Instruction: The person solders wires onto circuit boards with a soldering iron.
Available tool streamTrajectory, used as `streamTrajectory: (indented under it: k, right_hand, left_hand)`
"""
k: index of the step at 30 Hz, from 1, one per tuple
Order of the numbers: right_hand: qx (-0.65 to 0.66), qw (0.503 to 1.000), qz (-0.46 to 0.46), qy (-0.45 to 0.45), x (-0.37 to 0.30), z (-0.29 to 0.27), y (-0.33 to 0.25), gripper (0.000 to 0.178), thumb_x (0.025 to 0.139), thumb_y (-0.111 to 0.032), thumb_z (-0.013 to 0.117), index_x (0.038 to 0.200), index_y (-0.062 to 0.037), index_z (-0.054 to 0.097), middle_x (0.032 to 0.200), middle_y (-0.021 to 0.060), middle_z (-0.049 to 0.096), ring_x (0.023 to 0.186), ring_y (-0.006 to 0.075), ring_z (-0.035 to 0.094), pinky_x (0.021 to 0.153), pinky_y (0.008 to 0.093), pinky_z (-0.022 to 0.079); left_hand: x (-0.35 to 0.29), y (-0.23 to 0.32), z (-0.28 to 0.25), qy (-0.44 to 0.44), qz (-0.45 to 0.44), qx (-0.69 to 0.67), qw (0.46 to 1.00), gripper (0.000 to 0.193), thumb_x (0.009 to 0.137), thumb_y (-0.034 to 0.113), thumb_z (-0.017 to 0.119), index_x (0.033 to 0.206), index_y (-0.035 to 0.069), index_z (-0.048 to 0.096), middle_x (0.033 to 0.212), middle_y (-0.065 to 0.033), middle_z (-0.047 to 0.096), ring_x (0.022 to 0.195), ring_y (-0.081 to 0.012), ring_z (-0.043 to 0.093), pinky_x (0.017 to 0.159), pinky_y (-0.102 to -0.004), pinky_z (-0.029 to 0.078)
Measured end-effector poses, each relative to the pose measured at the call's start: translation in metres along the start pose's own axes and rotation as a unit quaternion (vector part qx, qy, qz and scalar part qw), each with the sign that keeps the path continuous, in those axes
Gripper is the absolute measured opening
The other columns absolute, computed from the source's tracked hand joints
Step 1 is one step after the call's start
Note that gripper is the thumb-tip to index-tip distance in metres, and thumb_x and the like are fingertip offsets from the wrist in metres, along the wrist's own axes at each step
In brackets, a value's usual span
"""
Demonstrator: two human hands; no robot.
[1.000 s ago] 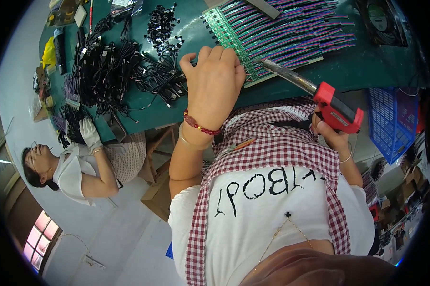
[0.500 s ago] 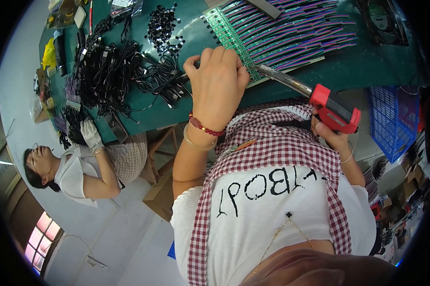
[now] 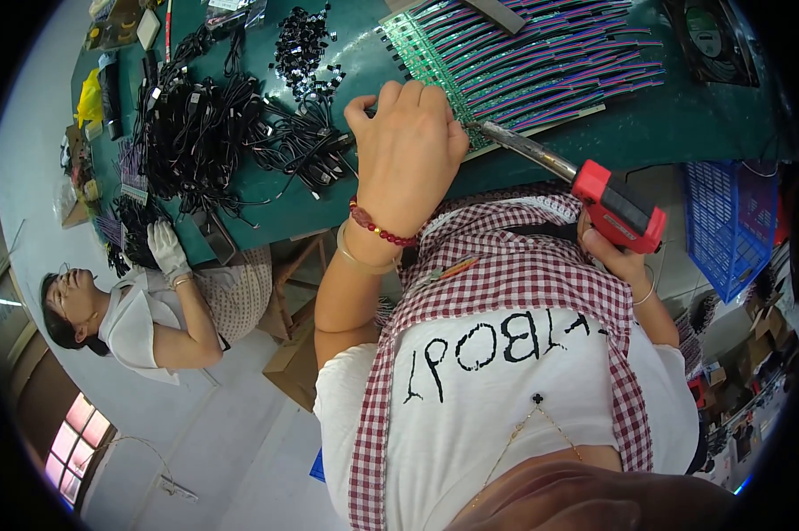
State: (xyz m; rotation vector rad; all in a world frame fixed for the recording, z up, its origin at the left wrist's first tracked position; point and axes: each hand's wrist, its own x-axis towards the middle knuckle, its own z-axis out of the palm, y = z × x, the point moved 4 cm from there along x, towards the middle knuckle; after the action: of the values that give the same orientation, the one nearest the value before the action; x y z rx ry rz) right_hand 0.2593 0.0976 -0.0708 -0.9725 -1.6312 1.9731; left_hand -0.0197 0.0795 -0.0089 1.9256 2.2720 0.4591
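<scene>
Two bare hands are at the near side of the panel (image 3: 424, 60), a green board with coloured wires (image 3: 550, 81) lying on the bench (image 3: 665, 137). The right hand (image 3: 613, 250), nearest the body and off the panel's near side, grasps the iron (image 3: 625, 208) by its red handle; this grip presumably keeps the fingers away from the metal barrel (image 3: 541, 152), which slants so that its tip comes to the panel's near left corner. Whether the tip touches cannot be told. The left hand (image 3: 408, 137) is beside that corner, fingers curled, back to the camera; anything grasped there is hidden, though the curl suggests a fine pinch. The wires run off to the panel's right, probably leaving its left edge accessible. Left of the panel lie black cables (image 3: 196, 150), apparently kept on the left hand's side, with small connectors (image 3: 300, 57) beyond. Across the panel's far side rests a bar (image 3: 497, 13), perhaps as a weight. Well left of the panel, a co-worker's white glove (image 3: 167, 250) is at a dark bundle (image 3: 136, 228).
</scene>
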Motion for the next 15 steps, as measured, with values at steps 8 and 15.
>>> streamTrajectory:
  k: [8, 15]
  right_hand:
    - [0.106, 0.994, 0.026, 0.029, -0.003, 0.003, -0.009, 0.033, 0.078, 0.001, 0.065, 0.110, 0.0013, 0.057, 0.086, 0.0040, 0.060, 0.075, 0.0107, 0.056, 0.068, 0.0253, 0.046]
    - [-0.038, 0.999, -0.017, 0.022, 0.002, 0.007, -0.019, 0.039, 0.081, -0.006, 0.062, 0.115, 0.0048, 0.048, 0.069, 0.0040, 0.052, 0.058, 0.0115, 0.048, 0.056, 0.0250, 0.040]
  left_hand:
    - [0.002, 0.001, -0.001, -0.002, 0.013, 0.007, 1.000, 0.009, 0.072, 0.010, 0.062, 0.071, 0.006, 0.054, 0.072, -0.0054, 0.056, 0.076, -0.0243, 0.054, 0.079, -0.0406, 0.037]
    - [0.001, 0.002, -0.003, -0.018, 0.007, 0.010, 1.000, 0.009, 0.073, 0.011, 0.062, 0.073, 0.006, 0.055, 0.074, -0.0045, 0.056, 0.077, -0.0240, 0.055, 0.081, -0.0419, 0.037]
